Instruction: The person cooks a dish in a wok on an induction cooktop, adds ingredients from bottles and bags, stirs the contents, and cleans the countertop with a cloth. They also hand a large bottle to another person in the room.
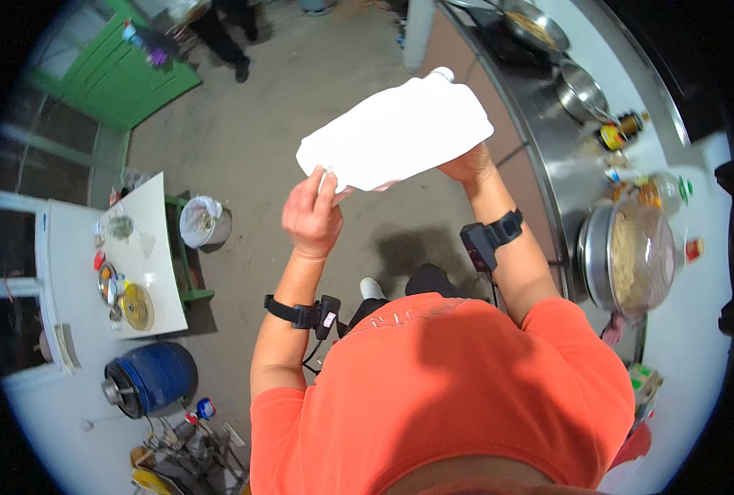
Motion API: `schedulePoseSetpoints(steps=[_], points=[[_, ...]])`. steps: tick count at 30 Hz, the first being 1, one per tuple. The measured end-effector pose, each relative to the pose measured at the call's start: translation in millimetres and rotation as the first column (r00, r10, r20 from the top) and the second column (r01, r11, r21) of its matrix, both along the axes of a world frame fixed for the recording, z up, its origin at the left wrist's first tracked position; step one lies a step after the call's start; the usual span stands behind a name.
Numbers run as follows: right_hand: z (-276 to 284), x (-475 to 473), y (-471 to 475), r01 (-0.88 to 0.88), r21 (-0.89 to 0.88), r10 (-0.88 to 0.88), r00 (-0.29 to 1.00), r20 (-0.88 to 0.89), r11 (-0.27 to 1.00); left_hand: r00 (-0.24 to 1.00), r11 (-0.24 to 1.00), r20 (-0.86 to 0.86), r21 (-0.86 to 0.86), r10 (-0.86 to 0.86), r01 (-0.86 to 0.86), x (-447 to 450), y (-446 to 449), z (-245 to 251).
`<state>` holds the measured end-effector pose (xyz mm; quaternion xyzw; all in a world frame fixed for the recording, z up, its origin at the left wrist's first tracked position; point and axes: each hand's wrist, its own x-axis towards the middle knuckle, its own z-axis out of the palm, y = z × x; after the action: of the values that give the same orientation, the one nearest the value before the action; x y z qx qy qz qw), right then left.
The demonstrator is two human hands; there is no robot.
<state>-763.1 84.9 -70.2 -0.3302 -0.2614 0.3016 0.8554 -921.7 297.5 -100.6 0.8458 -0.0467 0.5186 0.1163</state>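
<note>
A white plastic jug or bottle with a cap (398, 133) is held up in front of me, lying at a slant with its capped end to the upper right. It looks overexposed, so no detail shows on its surface. My left hand (313, 212) grips its lower left end, two fingertips showing at the edge. Under the right part of the jug is my right hand (468, 164), with its fingers mostly hidden behind it. Both forearms wear black straps with small devices.
Along the right runs a steel counter (543, 133) bearing pans, a sauce bottle and a covered steamer pot (630, 257). At left stand a white table (163, 266), a lined bin (218, 229) and a blue barrel (163, 377). Another person's legs (221, 37) show near the green door (126, 77).
</note>
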Motion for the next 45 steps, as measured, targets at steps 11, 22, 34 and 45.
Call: schedulePoseSetpoints(steps=[11,22,34,45], points=[[-79,127,107,-0.290,-0.699,0.201,0.957,-0.209,0.654,0.876,0.208,-0.299,-0.950,-0.379,-0.234,21,79,-109],[-119,80,383,-0.419,-0.774,0.653,0.758,-0.010,0.474,0.865,-0.401,-0.500,-0.802,0.045,-0.442,-51,186,-172],[-297,-58,706,0.061,-0.866,0.426,0.852,0.304,0.496,0.674,-0.745,-0.610,-0.655,0.418,-0.131,-239,391,-239],[-358,-3,699,0.014,-0.998,0.783,0.620,0.052,0.055,0.618,-0.840,-0.705,-0.527,0.349,-0.127,-253,475,-260]])
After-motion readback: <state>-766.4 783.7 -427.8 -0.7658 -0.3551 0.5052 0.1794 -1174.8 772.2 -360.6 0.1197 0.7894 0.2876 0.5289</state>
